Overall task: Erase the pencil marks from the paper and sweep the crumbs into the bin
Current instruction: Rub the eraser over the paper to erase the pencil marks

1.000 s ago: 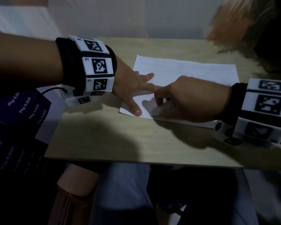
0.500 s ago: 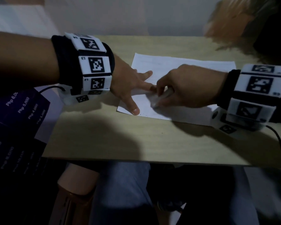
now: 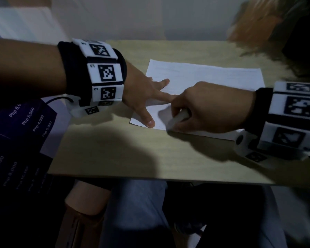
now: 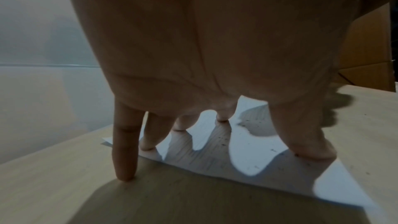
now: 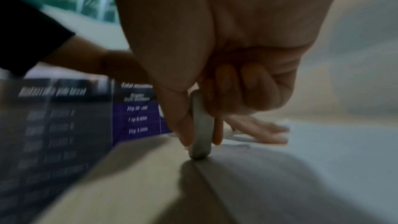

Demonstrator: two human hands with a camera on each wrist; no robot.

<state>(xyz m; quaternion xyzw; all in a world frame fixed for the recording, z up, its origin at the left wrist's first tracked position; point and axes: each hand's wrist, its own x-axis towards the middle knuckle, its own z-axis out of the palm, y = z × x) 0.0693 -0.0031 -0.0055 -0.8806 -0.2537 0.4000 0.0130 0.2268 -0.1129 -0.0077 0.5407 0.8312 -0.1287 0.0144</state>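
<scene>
Head view: the paper (image 3: 204,77) lies flat on the light wooden worktop (image 3: 115,153). The left hand (image 3: 143,93) rests on the paper's left end, fingers straight and spread, thumb tip pressed at the near-left corner. The right hand (image 3: 209,108) is immediately right of that thumb, its grip clamped on a pale eraser (image 3: 177,119) whose tip meets the paper at the near edge. A dark printed sheet (image 3: 21,133) overhangs the worktop left of the paper.

Left wrist view: the fingertips (image 4: 148,146) press the paper (image 4: 247,156); the little finger lands on the worktop (image 4: 86,185) just beside the paper's edge. Dark crumbs (image 4: 221,140) dot the paper.

Right wrist view, blurred: thumb and fingers (image 5: 217,132) pinch the eraser (image 5: 201,125), standing on edge at the paper (image 5: 323,159) border.
</scene>
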